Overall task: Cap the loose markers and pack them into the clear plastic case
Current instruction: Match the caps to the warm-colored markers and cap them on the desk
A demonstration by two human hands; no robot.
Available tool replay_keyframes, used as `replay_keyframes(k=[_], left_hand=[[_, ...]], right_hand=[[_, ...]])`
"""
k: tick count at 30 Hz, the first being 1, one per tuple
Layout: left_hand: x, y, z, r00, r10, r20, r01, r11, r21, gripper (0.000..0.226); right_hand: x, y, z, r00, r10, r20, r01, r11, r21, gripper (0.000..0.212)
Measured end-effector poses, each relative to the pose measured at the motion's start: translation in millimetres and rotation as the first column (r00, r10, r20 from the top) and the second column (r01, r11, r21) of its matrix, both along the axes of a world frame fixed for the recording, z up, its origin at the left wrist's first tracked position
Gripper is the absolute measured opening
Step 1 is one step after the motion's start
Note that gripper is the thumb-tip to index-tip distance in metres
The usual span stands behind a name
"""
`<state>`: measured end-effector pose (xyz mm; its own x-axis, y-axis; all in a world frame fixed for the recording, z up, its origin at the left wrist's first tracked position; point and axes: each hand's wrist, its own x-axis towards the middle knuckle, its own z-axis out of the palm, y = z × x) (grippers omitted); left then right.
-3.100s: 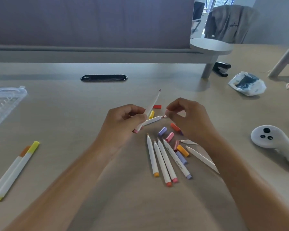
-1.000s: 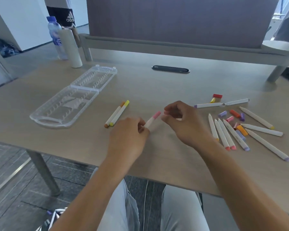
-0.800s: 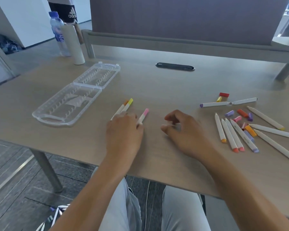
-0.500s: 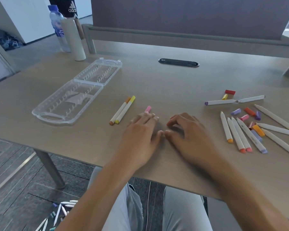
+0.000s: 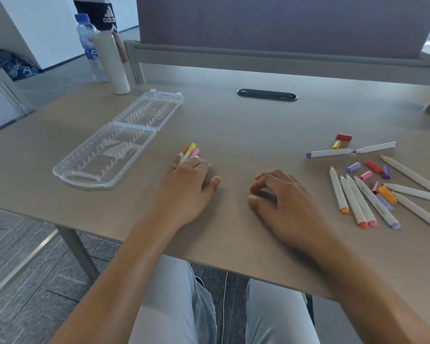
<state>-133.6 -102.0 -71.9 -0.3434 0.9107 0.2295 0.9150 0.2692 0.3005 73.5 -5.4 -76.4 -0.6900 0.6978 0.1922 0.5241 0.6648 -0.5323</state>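
The left hand (image 5: 190,181) lies on the counter (image 5: 233,125) with its fingers curled around three capped markers (image 5: 189,152), whose orange, yellow and pink caps stick out past the fingertips, pointing away from the person. The right hand (image 5: 281,197) rests palm-down just beside it, fingers loosely bent and gripping nothing. To the left of the held markers the clear plastic case (image 5: 114,145) lies opened flat, its ribbed tray nearer the counter's front edge and its lid hinged behind it; no marker is in it. At the right side of the counter lies the loose pile: four white markers side by side (image 5: 358,198) with orange, red, pink and lilac ends toward the person, several more white markers (image 5: 412,175) fanned out beyond them, and two markers end to end (image 5: 350,150) farther back. Loose caps (image 5: 371,167) in lilac, red, pink, orange and purple are scattered among them, with a red and a yellow cap (image 5: 341,141) near the back pair. A water bottle (image 5: 91,45) and a pale cylinder (image 5: 112,63) stand at the far left corner
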Motion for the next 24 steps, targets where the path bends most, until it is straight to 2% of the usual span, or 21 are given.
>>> replay_keyframes(k=[5,10,12,15,21,24], left_hand=[[26,10,6,0.993,-0.066,0.095,0.061,0.997,0.051,0.042],[76,44,9,0.967,-0.182,0.176,0.168,0.982,0.089,0.051],[99,59,12,0.955,-0.229,0.187,0.216,0.973,0.087,0.042],[128,78,16,0.941,-0.287,0.181,0.273,0.957,0.101,0.036],[163,122,31,0.936,-0.298,0.186,0.280,0.953,0.118,0.032],[165,146,37,0.938,-0.292,0.188,0.276,0.955,0.107,0.032]], right_hand=[[18,2,10,0.998,-0.059,-0.021,0.058,0.997,-0.049,0.017],[72,8,15,0.960,-0.263,-0.095,0.263,0.965,-0.012,0.010],[94,11,14,0.935,-0.323,-0.147,0.325,0.946,-0.010,0.008],[123,16,14,0.900,-0.410,-0.147,0.413,0.911,-0.008,0.008],[160,37,13,0.871,-0.458,-0.176,0.464,0.886,-0.010,0.008],[168,55,15,0.870,-0.473,-0.142,0.477,0.879,-0.008,0.007]])
